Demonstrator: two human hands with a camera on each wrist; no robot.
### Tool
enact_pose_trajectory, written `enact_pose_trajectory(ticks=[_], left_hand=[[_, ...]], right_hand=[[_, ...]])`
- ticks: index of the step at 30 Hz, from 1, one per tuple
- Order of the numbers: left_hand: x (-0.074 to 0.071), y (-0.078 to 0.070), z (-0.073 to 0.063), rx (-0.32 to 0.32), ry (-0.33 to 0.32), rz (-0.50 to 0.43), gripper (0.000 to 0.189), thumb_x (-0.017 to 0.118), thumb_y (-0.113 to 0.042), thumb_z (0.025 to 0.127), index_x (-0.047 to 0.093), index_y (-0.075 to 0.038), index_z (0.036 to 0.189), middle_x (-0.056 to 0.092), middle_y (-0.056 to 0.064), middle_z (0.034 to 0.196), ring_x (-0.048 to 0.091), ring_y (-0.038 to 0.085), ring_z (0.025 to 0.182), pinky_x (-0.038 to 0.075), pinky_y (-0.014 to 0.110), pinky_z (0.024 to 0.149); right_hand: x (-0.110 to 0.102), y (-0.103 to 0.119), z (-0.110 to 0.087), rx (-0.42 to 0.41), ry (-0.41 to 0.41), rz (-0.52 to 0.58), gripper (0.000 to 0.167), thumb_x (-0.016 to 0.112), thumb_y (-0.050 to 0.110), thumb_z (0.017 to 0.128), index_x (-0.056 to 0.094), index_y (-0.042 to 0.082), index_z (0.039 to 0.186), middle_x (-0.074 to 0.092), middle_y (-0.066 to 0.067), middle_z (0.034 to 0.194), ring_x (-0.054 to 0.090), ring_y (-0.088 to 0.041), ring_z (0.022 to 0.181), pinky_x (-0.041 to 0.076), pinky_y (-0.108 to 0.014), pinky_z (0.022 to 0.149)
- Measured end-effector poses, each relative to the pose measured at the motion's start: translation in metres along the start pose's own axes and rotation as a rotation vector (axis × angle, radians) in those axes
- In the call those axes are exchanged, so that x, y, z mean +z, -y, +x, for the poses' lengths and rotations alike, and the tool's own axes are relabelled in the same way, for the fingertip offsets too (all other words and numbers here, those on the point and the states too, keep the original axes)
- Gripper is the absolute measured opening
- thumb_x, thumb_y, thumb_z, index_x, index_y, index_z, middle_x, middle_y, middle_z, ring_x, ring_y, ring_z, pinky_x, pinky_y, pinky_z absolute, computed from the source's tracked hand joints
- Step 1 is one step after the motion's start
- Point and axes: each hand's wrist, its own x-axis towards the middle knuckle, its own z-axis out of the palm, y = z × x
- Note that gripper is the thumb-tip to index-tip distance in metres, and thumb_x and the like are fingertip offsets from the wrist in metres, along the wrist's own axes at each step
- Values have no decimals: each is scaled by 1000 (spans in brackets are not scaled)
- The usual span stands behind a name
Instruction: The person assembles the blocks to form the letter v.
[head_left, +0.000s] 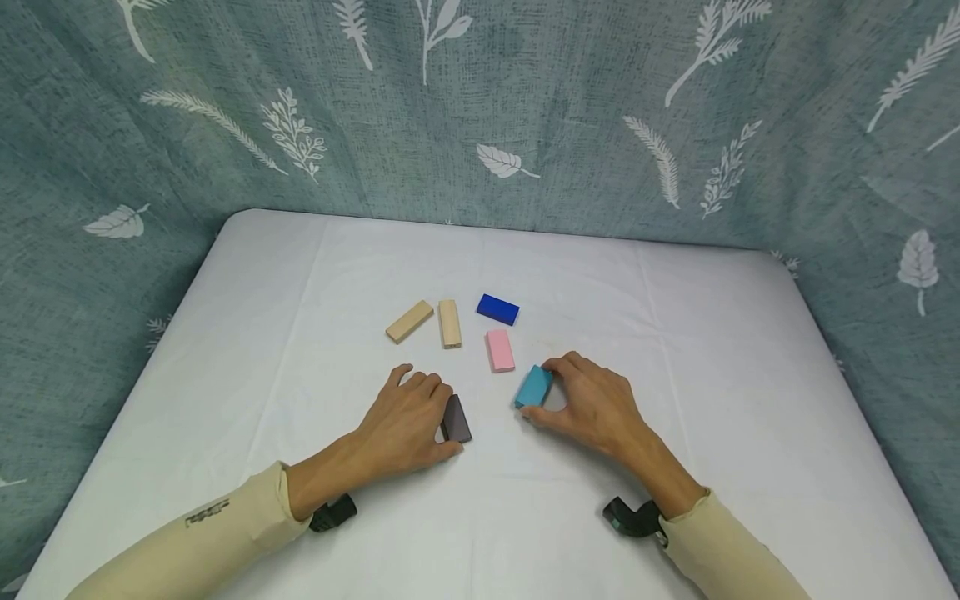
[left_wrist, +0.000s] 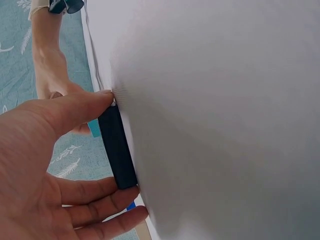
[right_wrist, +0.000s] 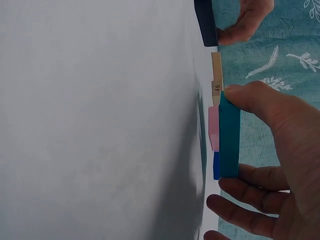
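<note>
My left hand (head_left: 408,423) pinches a dark grey block (head_left: 456,419) by its two ends, thumb on the near end and fingers on the far end. The same block (left_wrist: 117,147) looks nearly black in the left wrist view. To the right, my right hand (head_left: 596,404) holds a teal block (head_left: 534,387) between thumb and fingertips. In the right wrist view the teal block (right_wrist: 229,135) spans from thumb to fingers, its long face toward the camera. Just beyond the hands lies a pink block (head_left: 500,351) flat on the cloth.
A blue block (head_left: 498,309) lies behind the pink one. Two plain wooden blocks, one slanted (head_left: 409,322) and one nearly straight (head_left: 450,324), lie to its left. A white cloth (head_left: 480,533) covers the table, and a patterned green curtain (head_left: 570,117) hangs behind.
</note>
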Motion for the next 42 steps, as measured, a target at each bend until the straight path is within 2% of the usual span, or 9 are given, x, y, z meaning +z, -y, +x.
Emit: enact_pose_trajectory(ticks=[11, 34, 42], left_hand=[[0, -1, 0, -2, -2, 4, 59, 84, -52, 74, 69, -3, 104, 64, 7, 95, 63, 28, 94, 37, 58, 105], [0, 0, 0, 8, -12, 6, 59, 84, -52, 74, 69, -3, 103, 65, 8, 98, 63, 30, 98, 37, 60, 106], [0, 0, -1, 0, 0, 0, 60, 84, -52, 74, 68, -3, 104, 65, 8, 100, 63, 29, 99, 35, 60, 107]], right_hand=[[3, 14, -8, -16, -1, 16, 66, 80, 62, 74, 70, 14, 118, 66, 4, 104, 61, -11, 83, 54, -35, 64], [15, 41, -13, -43, -5, -20, 65, 77, 66, 75, 71, 14, 114, 67, 3, 101, 63, -12, 84, 54, -34, 65], [18, 47, -14, -42, -2, -48, 67, 77, 69, 73, 71, 14, 113, 69, 1, 104, 64, -15, 91, 54, -37, 66]])
